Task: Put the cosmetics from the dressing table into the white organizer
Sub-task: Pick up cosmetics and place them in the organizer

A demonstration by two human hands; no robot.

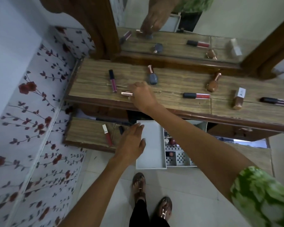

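Right hand [142, 94] is curled over a rose-gold capped item [127, 93] lying on the dressing table [179, 82], fingers closed around its near end; only the metallic cap shows, so the body type cannot be confirmed. Grip appears narrow and already bearing on the item, though whether it is lifted or resting on the surface cannot be told.

Left hand [132, 141] hangs open and empty, fingers loosely spread, at the left edge of the white organizer [152, 167], which sits below the dressing table's front edge. Organizer's left tray is bare; its perforated compartments on the right hold several small items.

Remaining on the dressing table: pink lip gloss [113, 81] just left of the right hand, grey nail polish bottle [152, 76] just behind it, red lip gloss [196, 95] to its right, brown nail polish bottle [213, 82] further right, boxed item [239, 98] and dark tube [276, 101] near the right end.

Handling assessment: the held item is judged light, rigid and smooth, liable to roll or slip. Best taken across the barrel with thumb opposing fingers, not by the cap alone, which could pull off. Glass bottles are judged fragile; set down rather than dropped.
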